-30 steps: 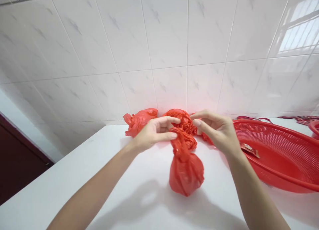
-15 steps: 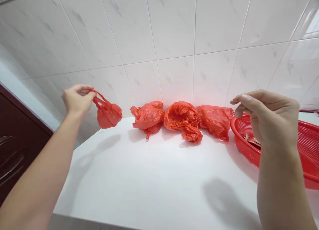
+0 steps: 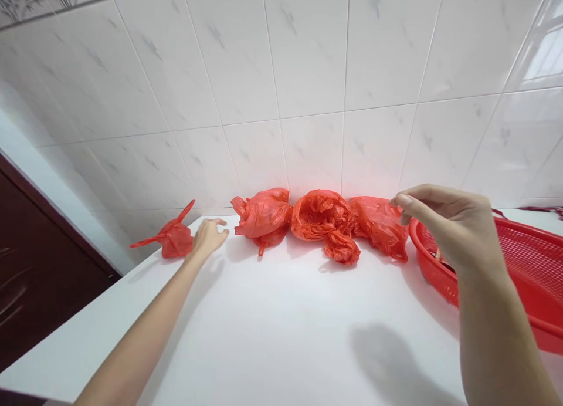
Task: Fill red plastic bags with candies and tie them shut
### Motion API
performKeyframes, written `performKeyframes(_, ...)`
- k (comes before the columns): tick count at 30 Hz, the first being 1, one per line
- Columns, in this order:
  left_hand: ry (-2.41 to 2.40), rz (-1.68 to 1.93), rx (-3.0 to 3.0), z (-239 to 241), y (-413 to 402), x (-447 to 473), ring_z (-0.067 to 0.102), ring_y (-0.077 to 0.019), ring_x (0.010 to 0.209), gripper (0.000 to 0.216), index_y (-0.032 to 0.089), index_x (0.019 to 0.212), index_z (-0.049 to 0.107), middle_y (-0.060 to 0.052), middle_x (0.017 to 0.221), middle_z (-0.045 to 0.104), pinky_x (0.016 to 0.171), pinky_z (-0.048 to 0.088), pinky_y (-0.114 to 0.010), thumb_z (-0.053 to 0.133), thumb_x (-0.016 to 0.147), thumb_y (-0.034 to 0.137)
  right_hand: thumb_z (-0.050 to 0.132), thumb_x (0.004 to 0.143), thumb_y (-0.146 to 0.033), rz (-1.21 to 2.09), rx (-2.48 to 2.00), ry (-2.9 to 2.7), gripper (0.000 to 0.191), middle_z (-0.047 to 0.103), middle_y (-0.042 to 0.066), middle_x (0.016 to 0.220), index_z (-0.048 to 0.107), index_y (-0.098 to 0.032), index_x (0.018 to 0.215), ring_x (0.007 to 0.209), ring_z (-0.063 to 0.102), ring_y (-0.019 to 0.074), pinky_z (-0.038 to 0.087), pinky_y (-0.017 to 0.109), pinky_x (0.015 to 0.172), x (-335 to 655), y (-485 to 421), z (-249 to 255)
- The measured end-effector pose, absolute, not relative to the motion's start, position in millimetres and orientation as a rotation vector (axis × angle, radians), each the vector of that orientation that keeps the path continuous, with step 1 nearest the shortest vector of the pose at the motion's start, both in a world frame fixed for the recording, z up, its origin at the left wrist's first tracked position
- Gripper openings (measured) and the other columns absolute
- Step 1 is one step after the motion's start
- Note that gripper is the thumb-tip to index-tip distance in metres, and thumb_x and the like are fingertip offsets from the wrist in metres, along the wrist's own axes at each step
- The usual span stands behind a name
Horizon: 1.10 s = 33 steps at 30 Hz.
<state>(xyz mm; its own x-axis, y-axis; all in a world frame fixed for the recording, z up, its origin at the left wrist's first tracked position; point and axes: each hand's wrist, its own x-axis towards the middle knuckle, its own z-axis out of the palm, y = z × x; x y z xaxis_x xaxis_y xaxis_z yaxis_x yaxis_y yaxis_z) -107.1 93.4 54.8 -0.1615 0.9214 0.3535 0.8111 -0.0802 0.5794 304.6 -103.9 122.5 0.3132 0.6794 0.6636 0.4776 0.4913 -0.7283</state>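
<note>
My left hand [image 3: 207, 236] hovers low over the white counter [image 3: 281, 324] with its fingers loosely spread, holding nothing. Just left of it lies a small tied red plastic bag [image 3: 173, 239], near the counter's far left corner by the wall. My right hand [image 3: 444, 230] is raised above the rim of the red mesh basket [image 3: 510, 277], fingers curled loosely and empty. Three more red plastic bags [image 3: 323, 221] sit in a row against the tiled wall between my hands.
White tiled wall runs behind the counter. A dark brown cabinet or door [image 3: 39, 259] stands at the left, beyond the counter's edge. The red basket holds a small wrapper, mostly hidden by my right hand.
My left hand carried the tied bag leftward, set it down near the wall and let go. My right hand lifted away and stayed over the basket rim.
</note>
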Motion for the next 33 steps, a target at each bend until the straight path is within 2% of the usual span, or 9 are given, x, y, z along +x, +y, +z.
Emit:
performKeyframes(6,1.419,0.867,2.04,-5,90,-27,0.064,-0.0273,0.063,0.012,0.02,0.053,0.065,-0.007,0.057,0.065,0.066,0.045,-0.037,0.073,0.06,0.015,0.071,0.085,-0.038,0.106,-1.21,-1.47,0.019,0.071,0.002,0.07,0.073,-0.021,0.076,0.063,0.067,0.0178,0.053,0.03,0.06,310,-88,116)
performKeyframes(8,1.258,0.856,2.061,-21,83,7,0.067,-0.029,0.071,0.005,0.021,0.065,0.072,-0.01,0.072,0.073,0.071,0.049,-0.039,0.077,0.064,0.021,0.068,0.086,-0.036,0.103,-1.251,-1.546,0.017,0.073,0.003,0.075,0.073,-0.021,0.078,0.066,0.068,0.019,0.054,0.032,0.063,308,-81,113)
performKeyframes(12,1.001,0.881,2.094,-42,71,77,0.06,-0.0358,0.121,0.061,0.024,0.12,0.07,-0.015,0.133,0.062,0.101,0.048,-0.043,0.087,0.063,0.038,0.064,0.089,-0.033,0.106,-1.343,-1.693,0.016,0.075,0.007,0.092,0.073,-0.02,0.085,0.072,0.069,0.0196,0.056,0.034,0.069,303,-68,106)
performKeyframes(14,0.923,0.891,2.044,-52,71,107,0.048,-0.0389,0.136,0.069,0.023,0.124,0.068,-0.016,0.148,0.049,0.114,0.038,-0.048,0.089,0.061,0.041,0.062,0.09,-0.033,0.125,-1.372,-1.753,0.017,0.074,0.008,0.101,0.072,-0.02,0.091,0.075,0.071,0.0196,0.057,0.035,0.073,303,-62,102)
performKeyframes(16,0.849,0.958,1.94,-63,73,127,0.051,-0.0386,0.132,0.048,0.02,0.11,0.073,-0.017,0.142,0.054,0.115,0.035,-0.05,0.084,0.069,0.041,0.061,0.091,-0.034,0.164,-1.403,-1.824,0.019,0.073,0.009,0.107,0.071,-0.02,0.1,0.079,0.072,0.0207,0.058,0.036,0.075,307,-57,96)
performKeyframes(20,0.729,1.068,1.816,-77,78,141,0.064,-0.0315,0.11,0.032,0.018,0.1,0.073,-0.015,0.113,0.07,0.104,0.046,-0.046,0.062,0.088,0.045,0.068,0.086,-0.037,0.29,-1.587,-1.932,0.047,0.068,0.015,0.128,0.063,-0.02,0.13,0.105,0.071,0.0304,0.058,0.042,0.086,318,-37,71)
performKeyframes(24,0.642,1.167,1.703,-80,75,137,0.065,-0.028,0.112,0.041,0.017,0.111,0.07,-0.013,0.115,0.073,0.102,0.048,-0.04,0.058,0.092,0.051,0.082,0.07,-0.037,0.463,-1.758,-1.896,0.086,0.052,0.022,0.149,0.051,-0.016,0.147,0.13,0.056,0.0413,0.051,0.05,0.101,318,-7,35)
performKeyframes(29,0.617,1.27,1.554,-80,71,139,0.064,-0.0251,0.116,0.052,0.019,0.121,0.065,-0.012,0.118,0.072,0.101,0.048,-0.035,0.056,0.092,0.061,0.072,0.076,-0.023,0.491,-1.529,-1.833,0.038,0.074,0.01,0.119,0.071,-0.021,0.114,0.112,0.068,0.0319,0.049,0.044,0.1,308,16,15)
performKeyframes(33,0.589,1.181,1.473,-84,70,142,0.067,-0.0186,0.068,0.066,0.015,0.12,0.064,-0.004,0.075,0.072,0.063,0.051,-0.027,0.073,0.078,0.064,0.062,0.083,-0.027,0.399,-1.444,-1.671,0.022,0.074,0.008,0.106,0.069,-0.02,0.102,0.102,0.068,0.0274,0.05,0.042,0.096,313,21,15)
